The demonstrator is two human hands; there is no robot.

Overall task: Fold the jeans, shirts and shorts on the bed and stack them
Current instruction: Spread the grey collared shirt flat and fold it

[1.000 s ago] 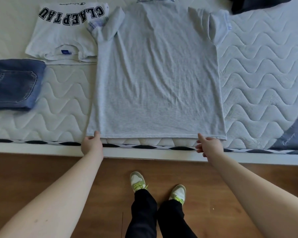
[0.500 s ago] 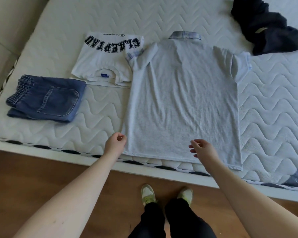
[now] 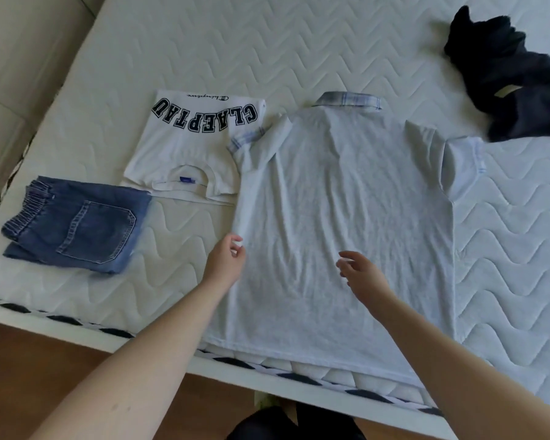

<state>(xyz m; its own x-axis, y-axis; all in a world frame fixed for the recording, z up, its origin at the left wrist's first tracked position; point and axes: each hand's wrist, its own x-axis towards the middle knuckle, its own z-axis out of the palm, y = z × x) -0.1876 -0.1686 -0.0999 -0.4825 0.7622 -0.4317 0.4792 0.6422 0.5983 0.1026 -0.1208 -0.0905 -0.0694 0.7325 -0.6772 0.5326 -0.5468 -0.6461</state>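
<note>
Polo (image 3: 340, 217) lying flat, back up, on the bed (image 3: 299, 42): left hand (image 3: 224, 263) pinches its left side edge, right hand (image 3: 361, 274) hovers open-fingered above the middle; the fold should run straight from hem to shoulder, sleeve tucked in

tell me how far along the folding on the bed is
Done: the denim shorts and the white lettered shirt lie folded on the mattress, side by side rather than stacked. In hand: the grey polo shirt is spread flat, back up; the left hand pinches its left edge while the right hand hovers open over it. Left: fold the polo, the crumpled dark garment, then stack everything.
</note>
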